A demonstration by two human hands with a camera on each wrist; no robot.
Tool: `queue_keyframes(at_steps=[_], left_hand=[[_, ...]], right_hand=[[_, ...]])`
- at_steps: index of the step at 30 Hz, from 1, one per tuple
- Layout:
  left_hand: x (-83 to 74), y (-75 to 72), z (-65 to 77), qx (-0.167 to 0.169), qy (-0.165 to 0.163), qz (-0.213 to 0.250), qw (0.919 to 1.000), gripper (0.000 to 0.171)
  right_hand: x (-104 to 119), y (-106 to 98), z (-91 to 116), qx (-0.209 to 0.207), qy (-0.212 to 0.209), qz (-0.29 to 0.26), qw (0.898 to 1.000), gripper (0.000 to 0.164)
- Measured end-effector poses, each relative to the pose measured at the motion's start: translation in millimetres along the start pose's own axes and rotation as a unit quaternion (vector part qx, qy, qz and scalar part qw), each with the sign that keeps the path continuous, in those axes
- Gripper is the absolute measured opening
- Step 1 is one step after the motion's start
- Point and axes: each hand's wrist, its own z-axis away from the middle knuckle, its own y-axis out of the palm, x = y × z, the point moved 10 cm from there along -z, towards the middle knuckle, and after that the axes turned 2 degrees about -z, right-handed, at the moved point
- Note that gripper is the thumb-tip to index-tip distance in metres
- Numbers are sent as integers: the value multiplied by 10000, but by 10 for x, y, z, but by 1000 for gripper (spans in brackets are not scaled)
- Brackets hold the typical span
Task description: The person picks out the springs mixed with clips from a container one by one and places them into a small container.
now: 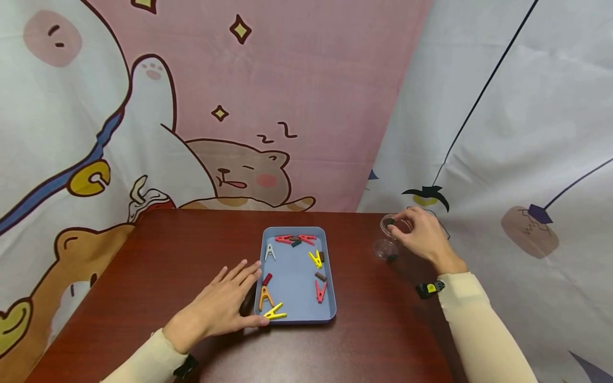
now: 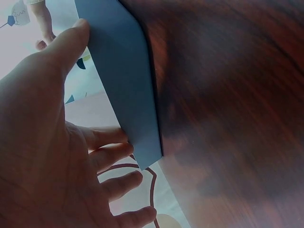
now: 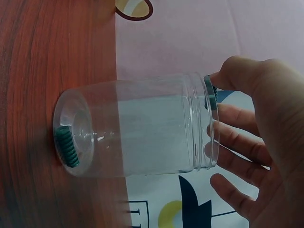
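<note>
My right hand (image 1: 423,234) pinches a small dark green spring (image 3: 210,92) between thumb and fingertips at the mouth of a clear plastic jar (image 3: 152,126). Upright on the table, the jar has another green spring (image 3: 66,146) lying at its bottom. My left hand (image 1: 220,303) is spread along the left side of a blue-grey tray (image 1: 294,271), thumb at its near corner and fingertips at the rim. Lying in the tray are red clothespins (image 1: 320,291), yellow clothespins (image 1: 275,311), an orange clothespin (image 1: 265,297), a white clothespin (image 1: 270,251) and several small springs (image 1: 320,276).
The dark red-brown wooden table (image 1: 201,239) ends at a cloth backdrop (image 1: 325,106) printed with cartoon animals. The jar stands near the far right edge of the table, to the right of the tray.
</note>
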Motion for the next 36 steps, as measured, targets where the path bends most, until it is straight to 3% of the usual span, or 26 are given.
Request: queue_keyframes(at_steps=[19, 36], left_hand=[[-10, 3, -2, -22, 19, -11, 10000, 118], [-3, 2, 3, -12, 0, -28, 10000, 118]], right_hand=[[-52, 24, -35, 8, 139, 14, 9999, 32], [-39, 27, -19, -26, 133, -90, 9999, 45]])
